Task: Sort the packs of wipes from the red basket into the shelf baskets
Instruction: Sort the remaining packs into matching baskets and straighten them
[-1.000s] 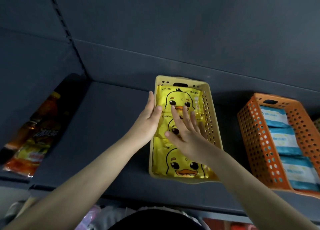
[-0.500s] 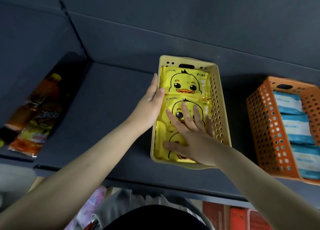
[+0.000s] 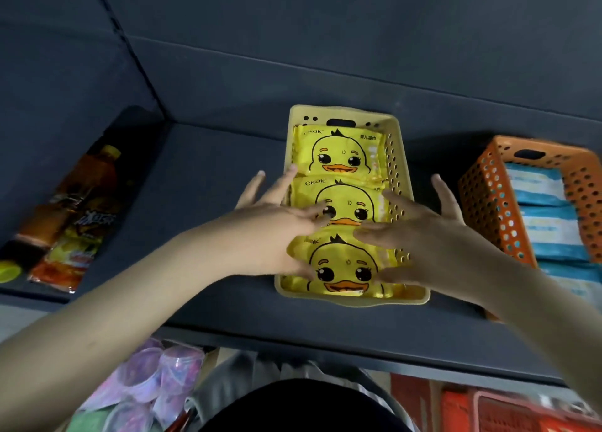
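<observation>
Perforated yellow plastic basket [image 3: 405, 171] midway along the dark matte shelf [image 3: 211, 187], near end close to its front edge. Holds three flat, glossy packs of wipes [image 3: 338, 151] in a row (a cartoon duck face on each). Left hand [image 3: 273, 223] spread wide, fingers straight, resting on the middle pack by the basket's left rim. Right hand [image 3: 420, 236] likewise splayed across the right rim, thumb touching the nearest pack, gripping nothing. Toward the shelf's right edge, a perforated orange basket [image 3: 482, 197] with blue-and-white packs [image 3: 547, 229].
</observation>
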Demonstrator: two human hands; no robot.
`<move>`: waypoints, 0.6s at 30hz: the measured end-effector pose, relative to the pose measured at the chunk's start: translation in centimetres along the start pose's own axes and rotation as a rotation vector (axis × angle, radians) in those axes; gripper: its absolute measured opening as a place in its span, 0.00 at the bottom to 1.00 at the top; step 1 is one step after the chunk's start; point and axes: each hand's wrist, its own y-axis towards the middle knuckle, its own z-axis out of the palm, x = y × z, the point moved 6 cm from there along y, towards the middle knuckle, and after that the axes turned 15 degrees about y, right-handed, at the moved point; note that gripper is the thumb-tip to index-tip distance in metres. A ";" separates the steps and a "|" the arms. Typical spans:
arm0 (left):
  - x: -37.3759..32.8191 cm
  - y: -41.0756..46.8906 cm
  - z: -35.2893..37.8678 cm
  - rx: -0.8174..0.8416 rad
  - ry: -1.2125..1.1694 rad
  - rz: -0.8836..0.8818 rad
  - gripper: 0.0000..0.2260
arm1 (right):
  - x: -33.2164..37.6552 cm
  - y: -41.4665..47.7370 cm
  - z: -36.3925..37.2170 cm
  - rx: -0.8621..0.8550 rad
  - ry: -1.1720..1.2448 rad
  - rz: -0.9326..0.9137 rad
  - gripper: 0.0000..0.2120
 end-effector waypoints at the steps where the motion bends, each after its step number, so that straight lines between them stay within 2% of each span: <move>1: -0.3 -0.1 0.2 0.048 0.044 -0.004 0.37 | -0.2 -0.2 0.2 0.028 -0.014 0.008 0.34; 6: -0.7 0.0 0.4 0.196 0.234 -0.068 0.40 | -0.5 -0.9 0.0 0.091 -0.038 0.129 0.38; 11: -0.9 1.3 1.4 0.378 0.555 -0.107 0.41 | 0.1 -0.5 0.5 0.094 -0.201 0.145 0.29; 13: -0.9 1.5 1.8 0.403 0.614 -0.095 0.41 | 0.1 -0.4 0.6 0.084 -0.212 0.152 0.26; 15: -0.6 1.2 1.9 0.372 0.536 -0.118 0.42 | -0.3 -0.5 0.5 0.086 -0.199 0.154 0.27; 18: -0.5 0.4 0.9 0.250 0.287 -0.103 0.40 | -0.5 -0.6 0.3 0.060 -0.102 0.135 0.34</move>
